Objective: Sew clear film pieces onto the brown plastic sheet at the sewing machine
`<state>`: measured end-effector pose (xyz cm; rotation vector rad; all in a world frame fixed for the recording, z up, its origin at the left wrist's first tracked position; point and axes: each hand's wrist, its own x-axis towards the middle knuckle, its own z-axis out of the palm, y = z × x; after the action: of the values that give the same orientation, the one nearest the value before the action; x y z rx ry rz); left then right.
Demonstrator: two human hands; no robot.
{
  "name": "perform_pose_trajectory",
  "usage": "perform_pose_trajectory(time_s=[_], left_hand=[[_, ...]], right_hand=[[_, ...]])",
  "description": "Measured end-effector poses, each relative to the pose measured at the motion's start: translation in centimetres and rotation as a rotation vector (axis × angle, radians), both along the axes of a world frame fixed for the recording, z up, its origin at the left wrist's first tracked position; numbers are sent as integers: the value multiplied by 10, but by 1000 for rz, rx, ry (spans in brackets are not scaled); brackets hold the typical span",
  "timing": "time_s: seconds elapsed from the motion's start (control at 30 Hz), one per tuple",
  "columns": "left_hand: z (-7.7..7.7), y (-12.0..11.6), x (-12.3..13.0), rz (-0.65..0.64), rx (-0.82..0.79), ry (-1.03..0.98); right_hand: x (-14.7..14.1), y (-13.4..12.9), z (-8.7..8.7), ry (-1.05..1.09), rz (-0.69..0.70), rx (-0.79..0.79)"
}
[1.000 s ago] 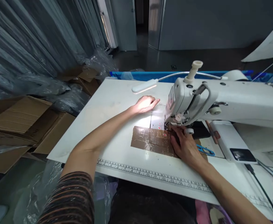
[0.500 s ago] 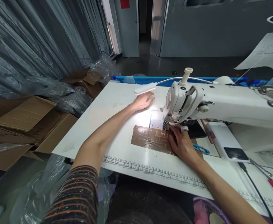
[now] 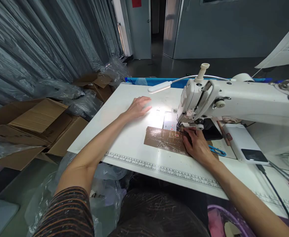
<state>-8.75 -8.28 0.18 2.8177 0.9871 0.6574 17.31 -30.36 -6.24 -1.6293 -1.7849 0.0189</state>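
A brown, shiny flat piece (image 3: pixel 162 140) lies on the white sewing table (image 3: pixel 124 138), its right part by the needle area of the white sewing machine (image 3: pixel 192 98). My right hand (image 3: pixel 197 144) rests on the right end of that piece, fingers spread, the fingertips close to the presser foot. Away to the left of the machine, my left hand (image 3: pixel 138 108) is over the tabletop with fingers apart and nothing in it. A lamp (image 3: pixel 159 87) on a bent neck lights the surface beside the left hand.
Right of my right hand are blue scissors (image 3: pixel 217 150), a dark phone (image 3: pixel 211 130) and a white device (image 3: pixel 245 144) with a cable. A printed ruler (image 3: pixel 159 167) follows the front edge. Cardboard boxes (image 3: pixel 38 121) and plastic stand left of the table.
My left hand has moved left, away from the machine and lamp. My right hand stays at the brown piece. The whole view has shifted slightly.
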Motion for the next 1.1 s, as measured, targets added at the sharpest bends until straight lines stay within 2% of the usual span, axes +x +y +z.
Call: perform_pose_trajectory(time_s=[0.2, 0.27, 0.33, 0.43, 0.53, 0.63, 0.73, 0.9, 1.0, 1.1], left_hand=[[-1, 8, -105, 294, 40, -241], [-3, 8, -123, 337, 37, -263], [-4, 7, -125, 342, 32, -259], [-2, 3, -94, 289, 4, -237], [1, 1, -39, 210, -179, -184], [-1, 3, 15, 191, -304, -164], [-8, 11, 49, 226, -370, -181], [-7, 22, 64, 246, -557, -265], [-2, 24, 65, 230, -668, -315], [3, 23, 58, 223, -693, -351]], right_hand=[[0, -1, -2, 6, -1, 6], [0, 0, -2, -1, -7, 8], [-1, 0, -2, -9, -17, 7], [-2, 1, -3, -22, -31, 1], [-2, 1, -2, -33, -36, 0], [-3, 0, -1, -26, -36, 0], [-3, -1, -1, -20, -38, -22], [-2, -1, -1, -30, -36, -37], [-1, -1, -1, -54, -34, -35], [-1, -1, -1, -75, -34, -30]])
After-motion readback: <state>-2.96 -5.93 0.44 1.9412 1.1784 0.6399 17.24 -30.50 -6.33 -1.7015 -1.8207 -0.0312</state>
